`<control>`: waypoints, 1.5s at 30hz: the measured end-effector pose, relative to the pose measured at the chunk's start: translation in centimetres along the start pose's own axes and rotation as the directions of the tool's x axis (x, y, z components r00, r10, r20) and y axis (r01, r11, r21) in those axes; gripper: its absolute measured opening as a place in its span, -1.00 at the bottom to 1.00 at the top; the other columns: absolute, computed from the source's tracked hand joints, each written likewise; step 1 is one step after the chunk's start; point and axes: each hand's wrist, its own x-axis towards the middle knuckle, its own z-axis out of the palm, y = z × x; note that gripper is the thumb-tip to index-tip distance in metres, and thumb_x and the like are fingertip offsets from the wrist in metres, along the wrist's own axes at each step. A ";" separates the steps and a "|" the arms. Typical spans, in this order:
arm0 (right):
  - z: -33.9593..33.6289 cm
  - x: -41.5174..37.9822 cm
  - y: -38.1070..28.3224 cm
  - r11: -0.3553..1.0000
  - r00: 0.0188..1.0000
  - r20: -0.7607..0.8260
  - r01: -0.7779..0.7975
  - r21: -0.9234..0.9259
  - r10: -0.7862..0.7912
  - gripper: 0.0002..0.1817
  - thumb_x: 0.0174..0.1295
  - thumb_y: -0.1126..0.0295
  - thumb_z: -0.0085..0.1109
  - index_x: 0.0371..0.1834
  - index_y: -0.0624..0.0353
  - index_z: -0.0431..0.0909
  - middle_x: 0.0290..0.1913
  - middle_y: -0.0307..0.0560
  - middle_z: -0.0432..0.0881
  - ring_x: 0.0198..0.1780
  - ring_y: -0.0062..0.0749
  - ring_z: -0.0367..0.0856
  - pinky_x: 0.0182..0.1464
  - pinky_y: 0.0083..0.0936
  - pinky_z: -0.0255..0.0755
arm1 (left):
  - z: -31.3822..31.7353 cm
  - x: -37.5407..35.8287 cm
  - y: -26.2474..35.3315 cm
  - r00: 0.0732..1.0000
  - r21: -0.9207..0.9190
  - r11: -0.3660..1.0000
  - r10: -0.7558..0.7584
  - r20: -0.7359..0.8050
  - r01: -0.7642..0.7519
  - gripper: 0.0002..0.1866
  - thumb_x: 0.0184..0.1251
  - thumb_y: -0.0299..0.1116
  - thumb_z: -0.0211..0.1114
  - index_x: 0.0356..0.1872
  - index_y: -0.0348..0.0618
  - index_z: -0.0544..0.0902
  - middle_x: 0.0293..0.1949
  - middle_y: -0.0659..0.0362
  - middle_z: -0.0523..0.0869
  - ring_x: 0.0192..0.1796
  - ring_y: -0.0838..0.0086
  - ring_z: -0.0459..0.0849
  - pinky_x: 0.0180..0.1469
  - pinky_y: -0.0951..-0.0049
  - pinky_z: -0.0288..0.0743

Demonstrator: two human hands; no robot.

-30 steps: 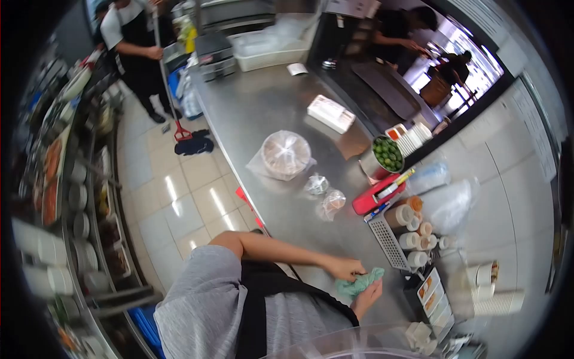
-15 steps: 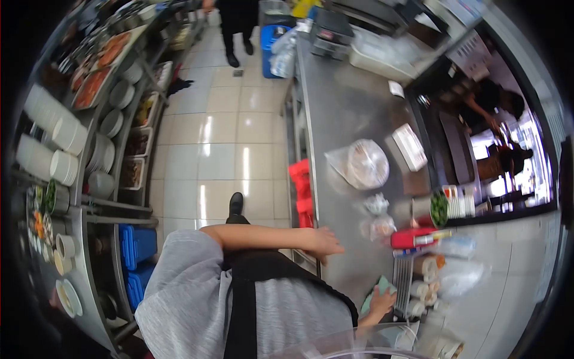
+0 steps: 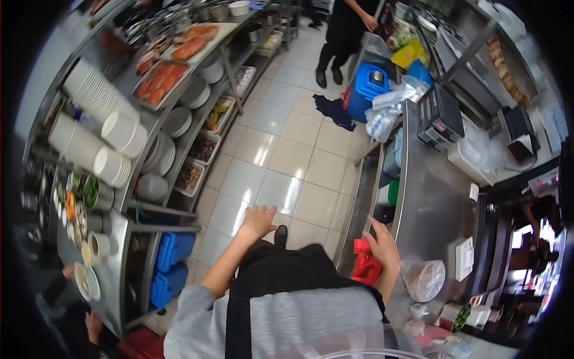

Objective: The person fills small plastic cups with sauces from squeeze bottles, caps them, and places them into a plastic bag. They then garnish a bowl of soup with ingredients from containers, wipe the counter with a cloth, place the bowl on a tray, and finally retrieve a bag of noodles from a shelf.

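Observation:
My left hand is held out over the tiled floor, open, with nothing in it. Above the counter's front edge, near the red plastic item, my right hand is raised with its thumb and fingers apart and holds nothing. Closest to that hand on the steel counter sits a clear plastic bag with pale round contents. The green cloth that was under my right hand is out of sight.
At left, a steel shelf holds stacked white tubs, a tray of orange-red fish or meat and plates. Two hands of another person are near a white bowl. Ahead, a person in black stands beside a blue bin; dark cloth lies on the floor.
My view has turned left, toward the aisle. My right hand has let go of the green cloth and come up off the counter; my left hand has swung from the counter to over the floor.

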 end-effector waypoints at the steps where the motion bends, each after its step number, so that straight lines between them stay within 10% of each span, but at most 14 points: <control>1: 0.2 1.3 -0.4 1.000 0.999 0.039 -0.008 0.000 0.008 -0.50 0.22 0.18 0.07 0.23 0.07 0.35 0.12 0.08 0.46 0.15 -0.02 0.42 0.13 -0.24 0.33 | -0.7 0.6 -0.8 1.000 -0.035 0.999 -0.016 -0.002 0.016 -0.29 0.14 0.05 0.25 0.28 -0.02 0.27 0.04 -0.05 0.53 0.09 0.03 0.50 0.07 -0.01 0.35; 14: -5.1 21.2 6.2 0.867 0.888 -0.021 -0.452 -0.211 0.459 -0.53 0.25 0.16 0.00 0.21 0.05 0.33 0.06 0.09 0.51 0.11 0.00 0.47 0.10 -0.08 0.33 | -12.4 23.4 -0.1 0.979 -0.080 0.981 0.182 0.089 -0.175 -0.29 0.15 0.01 0.26 0.29 -0.03 0.27 0.05 -0.07 0.54 0.06 0.00 0.53 0.08 0.00 0.38; 24: -12.2 49.4 8.4 0.958 0.992 -0.029 -0.123 -0.261 0.120 -0.65 0.22 0.25 0.00 -0.03 0.26 0.46 0.06 0.15 0.48 0.16 0.04 0.40 0.12 -0.10 0.32 | -21.5 38.9 -1.9 0.961 -0.258 0.931 0.224 -0.161 -0.260 -0.32 0.18 -0.08 0.25 0.30 -0.04 0.25 0.08 -0.09 0.51 0.09 0.00 0.50 0.09 0.06 0.37; 28: -14.3 63.4 9.4 0.915 0.988 0.057 -0.109 -0.388 0.142 -0.55 0.23 0.21 0.01 0.14 0.21 0.38 0.21 0.22 0.34 0.22 0.06 0.34 0.17 -0.11 0.31 | -23.1 44.5 -4.2 0.995 -0.149 0.988 0.044 0.093 -0.030 -0.28 0.15 -0.05 0.28 0.31 -0.04 0.24 0.09 -0.11 0.50 0.10 -0.02 0.50 0.10 0.05 0.37; 32: -15.8 76.3 16.5 0.987 0.965 -0.239 -0.133 -0.095 0.107 -0.47 0.23 0.19 0.02 0.15 0.37 0.35 0.16 0.28 0.41 0.18 0.10 0.38 0.21 -0.22 0.28 | -27.1 51.6 -5.8 0.988 -0.155 0.985 0.100 0.122 -0.080 -0.28 0.15 -0.06 0.28 0.31 -0.05 0.24 0.05 -0.12 0.52 0.06 -0.04 0.51 0.06 0.03 0.40; 35: -21.1 79.7 18.1 0.902 0.783 -0.461 -0.294 0.317 0.417 -0.42 0.24 0.14 0.03 0.21 0.35 0.32 0.17 0.33 0.40 0.24 0.08 0.35 0.25 -0.28 0.23 | -31.1 57.4 -6.3 0.983 -0.125 0.978 0.177 0.056 -0.169 -0.28 0.14 -0.06 0.29 0.30 -0.05 0.24 0.03 -0.11 0.53 0.04 -0.06 0.52 0.05 0.04 0.41; 40: -23.7 84.5 31.3 0.783 0.024 -0.818 -0.306 0.541 0.575 -0.54 0.16 0.28 -0.01 0.11 0.28 0.39 0.09 0.37 0.44 0.20 0.14 0.36 0.28 -0.24 0.19 | -38.6 66.3 -4.4 0.952 0.039 0.952 0.300 0.065 -0.303 -0.30 0.15 -0.07 0.28 0.29 -0.05 0.26 0.04 -0.07 0.53 0.06 0.00 0.51 0.07 0.06 0.38; 43: -27.6 82.6 35.8 0.554 0.157 -0.632 -0.664 0.501 0.759 -0.46 0.13 0.29 -0.09 0.23 0.21 0.32 0.19 0.19 0.42 0.27 0.13 0.27 0.28 -0.23 0.20 | -41.7 70.8 -3.5 0.894 -0.025 0.894 0.448 -0.019 -0.448 -0.30 0.14 -0.06 0.28 0.29 -0.05 0.27 0.05 -0.06 0.53 0.06 0.03 0.51 0.07 0.05 0.37; 45: -29.3 82.5 36.3 0.386 -0.081 -0.542 -0.616 0.687 0.836 -0.48 0.12 0.22 -0.02 0.18 0.14 0.39 0.18 0.18 0.43 0.28 0.15 0.25 0.28 -0.21 0.20 | -43.0 73.6 -3.0 0.909 0.053 0.908 0.416 0.020 -0.417 -0.30 0.15 -0.06 0.28 0.29 -0.04 0.27 0.05 -0.06 0.53 0.06 0.04 0.51 0.07 0.05 0.38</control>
